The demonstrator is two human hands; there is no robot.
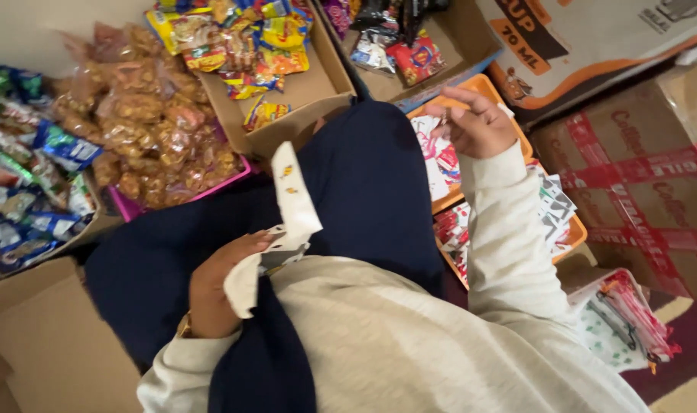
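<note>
Left hand (214, 287): near the lap, fingers closed around a white printed pouch (287, 214) that stands up over the dark blue trousers.
Right hand (474, 122): raised over the orange tray (570, 229), fingers curled, pinching something too small to tell.
Tray contents: red-and-white sachets (440, 157).
Farther back: cardboard box (318, 92) of bright snack packets; clear bags of fried snacks (146, 122) to its left.
</note>
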